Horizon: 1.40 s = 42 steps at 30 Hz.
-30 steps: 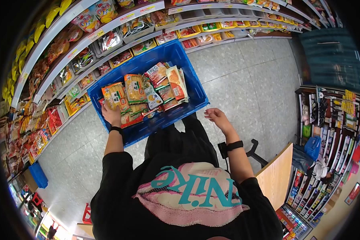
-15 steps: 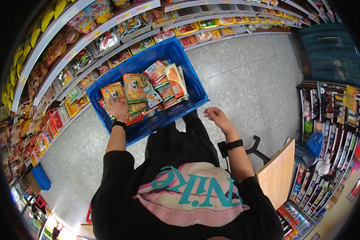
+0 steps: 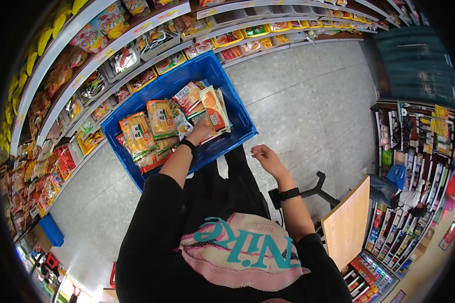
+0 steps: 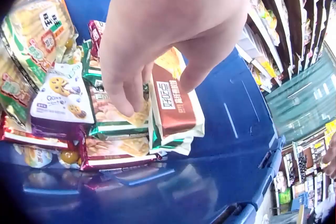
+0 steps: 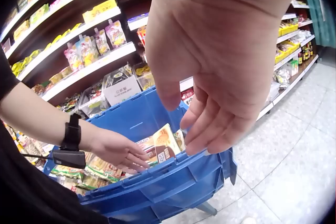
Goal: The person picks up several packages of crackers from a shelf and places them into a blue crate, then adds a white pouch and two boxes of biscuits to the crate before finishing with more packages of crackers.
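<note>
A blue plastic crate (image 3: 241,112) holds several bagged snacks. My left hand (image 3: 201,132) reaches into its right half. In the left wrist view, the left thumb and fingers straddle a brown and white biscuit packet (image 4: 176,103); the fingers are fairly straight, with the thumb over the packet's right side. Green and red packets (image 4: 113,109) lie under those fingertips. A purple and white cookie bag (image 4: 63,98) and clear rice cracker bags (image 3: 136,134) lie further left. My right hand (image 3: 269,160) hangs outside the crate's near right corner, fingers loosely bent, holding nothing.
Shelves of packaged snacks (image 5: 97,24) run along the far and left sides, close to the crate. At the right stand a wooden table top (image 3: 346,222) and more stocked shelves (image 3: 404,202). Grey tiled floor (image 3: 308,86) surrounds the crate.
My left hand has left the rice cracker bags at the crate's left and moved right to the biscuit packet. The right hand stays nearly in place, hanging outside the crate.
</note>
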### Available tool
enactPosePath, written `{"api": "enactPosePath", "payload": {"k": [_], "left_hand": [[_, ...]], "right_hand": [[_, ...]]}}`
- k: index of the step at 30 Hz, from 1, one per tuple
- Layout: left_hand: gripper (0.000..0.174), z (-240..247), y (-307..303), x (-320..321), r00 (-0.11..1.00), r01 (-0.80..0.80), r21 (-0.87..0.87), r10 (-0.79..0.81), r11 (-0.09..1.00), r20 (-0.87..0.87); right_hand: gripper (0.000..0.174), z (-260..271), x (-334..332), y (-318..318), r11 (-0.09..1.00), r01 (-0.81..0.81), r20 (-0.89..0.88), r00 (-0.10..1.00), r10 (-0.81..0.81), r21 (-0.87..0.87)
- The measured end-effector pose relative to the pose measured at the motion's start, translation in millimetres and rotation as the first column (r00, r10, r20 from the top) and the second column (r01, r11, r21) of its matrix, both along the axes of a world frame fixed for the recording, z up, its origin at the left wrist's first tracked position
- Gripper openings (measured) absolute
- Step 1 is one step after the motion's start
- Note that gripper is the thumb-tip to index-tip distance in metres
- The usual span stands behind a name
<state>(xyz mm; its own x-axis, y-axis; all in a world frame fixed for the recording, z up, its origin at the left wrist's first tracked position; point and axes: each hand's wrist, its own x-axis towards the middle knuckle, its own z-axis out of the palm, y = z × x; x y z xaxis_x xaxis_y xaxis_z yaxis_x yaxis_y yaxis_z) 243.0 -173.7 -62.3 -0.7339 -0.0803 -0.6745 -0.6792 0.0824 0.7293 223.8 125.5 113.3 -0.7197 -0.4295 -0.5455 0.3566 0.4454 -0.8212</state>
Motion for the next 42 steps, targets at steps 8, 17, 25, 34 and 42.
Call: {"api": "enactPosePath", "payload": {"k": [8,17,25,34,42], "left_hand": [[0.086,32,38,-43,0.994,-0.090,-0.240,0.100,0.967,0.031],[0.092,17,63,-72,0.921,-0.116,-0.526,0.289,0.843,0.260],[0.096,5,83,-52,0.970,-0.214,-0.501,0.241,0.839,-0.010],[0.069,-57,49,-52,0.923,-0.386,-0.059,0.384,0.921,-0.035],[0.054,3,42,-77,0.917,-0.395,0.143,0.379,0.907,0.128]], "right_hand": [[0.024,-5,11,16,0.998,0.006,0.002,1.000,-0.006,0.065],[0.023,-8,4,28,0.995,-0.053,0.056,0.997,0.048,0.084],[0.022,-11,-18,33,0.987,-0.131,0.119,0.986,0.120,0.090],[0.023,-18,-32,48,0.991,-0.098,0.114,0.990,0.087,0.090],[0.021,-24,-37,65,0.979,-0.147,0.177,0.977,0.122,0.141]]}}
